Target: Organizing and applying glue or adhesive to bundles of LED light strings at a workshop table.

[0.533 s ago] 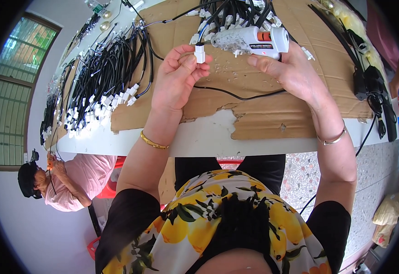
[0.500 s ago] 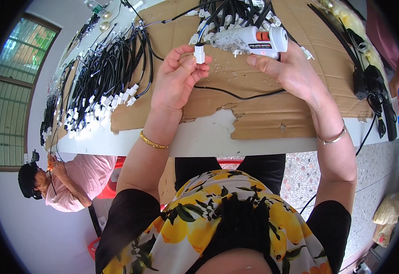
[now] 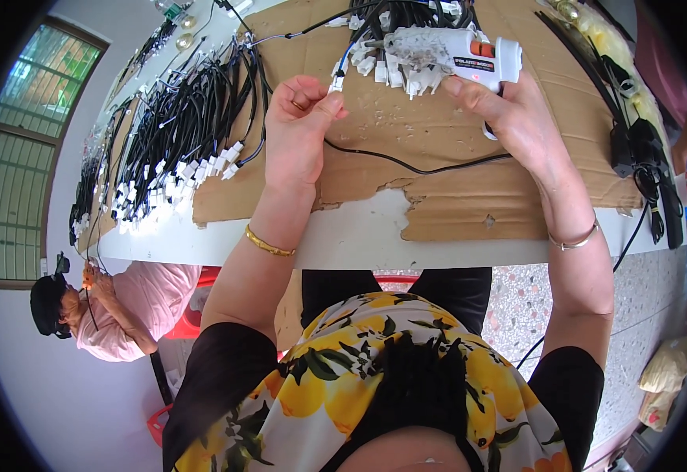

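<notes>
Between thumb and fingers, my left hand (image 3: 300, 126) pinches a small white cable connector (image 3: 335, 82); blue and black wire leads out of its upper end. My right hand (image 3: 508, 114) is wrapped round a white hot glue gun (image 3: 461, 57), whose nozzle points left toward the connector, with a gap between them. Clumpy, translucent residue covers the gun's front part. Behind the gun lies a bundle of black cables (image 3: 418, 14) with white connectors, partly hidden by it. The gun's grip is mostly hidden by my right hand.
Brown cardboard (image 3: 469, 208) with torn edges covers much of the white table (image 3: 351, 240). A large pile of black cables (image 3: 190, 118) lies to the left. A black cord (image 3: 414, 169) crosses the cardboard. Black adapters (image 3: 638, 141) lie at right. Another person (image 3: 131, 311) works at lower left.
The glue gun has moved right and slightly up, away from the connector. My left hand has shifted a little left and turned the connector, which now shows less between the fingers.
</notes>
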`<state>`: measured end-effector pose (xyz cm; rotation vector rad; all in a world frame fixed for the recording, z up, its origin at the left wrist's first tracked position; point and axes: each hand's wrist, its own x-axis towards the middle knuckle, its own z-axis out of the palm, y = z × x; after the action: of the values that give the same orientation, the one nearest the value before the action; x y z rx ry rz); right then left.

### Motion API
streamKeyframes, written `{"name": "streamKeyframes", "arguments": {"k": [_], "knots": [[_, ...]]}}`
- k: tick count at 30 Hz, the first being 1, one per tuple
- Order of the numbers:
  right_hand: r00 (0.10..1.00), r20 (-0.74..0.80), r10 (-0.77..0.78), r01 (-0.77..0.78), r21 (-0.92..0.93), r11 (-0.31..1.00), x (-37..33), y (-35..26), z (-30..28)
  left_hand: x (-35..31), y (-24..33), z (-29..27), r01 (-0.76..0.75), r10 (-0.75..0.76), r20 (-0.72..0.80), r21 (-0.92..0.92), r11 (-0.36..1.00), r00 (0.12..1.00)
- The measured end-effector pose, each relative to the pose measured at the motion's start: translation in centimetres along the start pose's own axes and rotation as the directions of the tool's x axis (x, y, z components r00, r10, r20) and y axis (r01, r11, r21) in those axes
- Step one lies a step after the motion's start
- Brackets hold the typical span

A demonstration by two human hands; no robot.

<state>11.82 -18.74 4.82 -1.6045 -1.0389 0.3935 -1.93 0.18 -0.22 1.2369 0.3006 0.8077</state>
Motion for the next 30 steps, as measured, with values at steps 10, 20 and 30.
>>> {"name": "streamKeyframes", "arguments": {"k": [10, 20, 30], "knots": [[0.997, 0.068, 0.024, -0.024, -0.002, 1.0, -0.2, -0.3, 0.3, -0.4, 0.4, 0.7, -0.198, 0.222, -0.037, 0.327, 0.924, 0.974], [0.989, 0.109, 0.1, -0.086, -0.132, 0.988, -0.1, 0.1, 0.6, -0.7, 0.6, 1.1, -0.209, 0.224, 0.003, 0.376, 0.903, 0.975], [0.985, 0.125, 0.122, -0.094, -0.209, 0.973, -0.1, 0.1, 0.7, -0.8, 0.7, 1.3, -0.223, 0.232, 0.023, 0.386, 0.895, 0.972]]}}
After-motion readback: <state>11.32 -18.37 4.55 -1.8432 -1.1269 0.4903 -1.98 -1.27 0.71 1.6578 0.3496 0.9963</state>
